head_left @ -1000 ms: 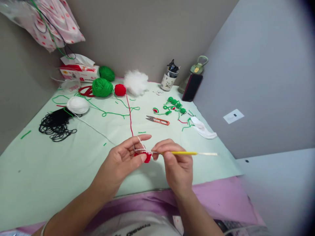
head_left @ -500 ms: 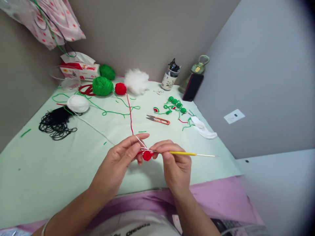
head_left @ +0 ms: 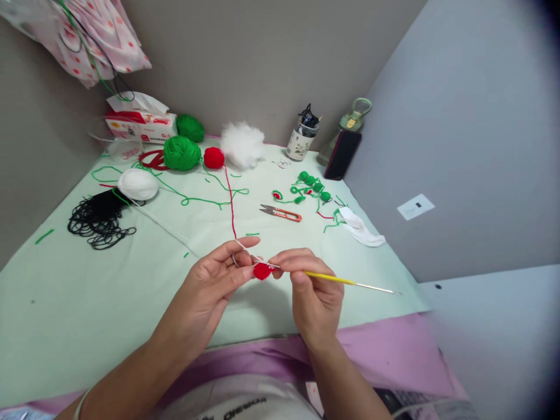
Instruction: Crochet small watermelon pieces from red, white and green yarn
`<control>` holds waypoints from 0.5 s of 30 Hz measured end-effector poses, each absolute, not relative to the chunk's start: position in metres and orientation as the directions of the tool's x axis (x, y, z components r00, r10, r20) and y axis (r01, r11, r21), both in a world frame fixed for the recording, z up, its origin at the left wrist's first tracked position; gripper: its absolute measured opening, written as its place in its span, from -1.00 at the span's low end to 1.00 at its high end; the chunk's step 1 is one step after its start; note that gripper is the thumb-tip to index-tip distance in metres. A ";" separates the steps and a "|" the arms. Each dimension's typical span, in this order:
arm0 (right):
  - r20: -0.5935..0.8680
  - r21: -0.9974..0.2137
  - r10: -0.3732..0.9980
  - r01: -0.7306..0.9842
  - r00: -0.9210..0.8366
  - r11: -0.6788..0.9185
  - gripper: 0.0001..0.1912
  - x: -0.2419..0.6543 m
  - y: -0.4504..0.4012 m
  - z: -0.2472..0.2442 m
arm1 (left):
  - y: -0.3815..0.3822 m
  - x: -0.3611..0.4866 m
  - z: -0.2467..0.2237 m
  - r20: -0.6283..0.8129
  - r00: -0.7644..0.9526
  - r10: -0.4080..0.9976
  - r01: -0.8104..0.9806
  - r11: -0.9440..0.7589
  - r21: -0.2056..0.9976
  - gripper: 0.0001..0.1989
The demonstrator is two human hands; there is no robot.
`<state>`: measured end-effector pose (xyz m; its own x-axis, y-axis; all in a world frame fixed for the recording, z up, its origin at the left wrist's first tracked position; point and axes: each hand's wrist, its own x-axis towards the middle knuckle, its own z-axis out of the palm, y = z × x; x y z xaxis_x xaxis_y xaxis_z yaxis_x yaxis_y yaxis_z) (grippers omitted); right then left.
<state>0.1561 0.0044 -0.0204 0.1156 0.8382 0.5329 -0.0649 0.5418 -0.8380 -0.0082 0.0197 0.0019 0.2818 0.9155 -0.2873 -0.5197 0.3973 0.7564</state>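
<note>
Between thumb and fingers, my left hand pinches a small round red crochet piece. White yarn runs over its raised index finger to the piece. My right hand grips a yellow-handled crochet hook, whose tip is at the upper edge of the red piece, by the white yarn. The hook's other thin metal end points right. A red strand leads from my left hand up to a red yarn ball. The white yarn ball lies at the left.
Orange thread snips lie beyond my hands. Green crocheted pieces and a white cloth-like piece are at the right. Green yarn, black yarn, stuffing, a pen jar and a phone stand or lie farther back.
The hook has tilted, its free end moving down and right. My left thumb has shifted onto the red piece's edge, and the white yarn loop by the fingers looks different.
</note>
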 end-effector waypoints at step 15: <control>0.557 -0.829 0.824 0.008 0.108 0.559 -0.81 0.157 0.005 -0.019 | 0.023 -0.001 -0.001 -0.360 0.260 0.896 -0.692 0.433 0.577 -0.77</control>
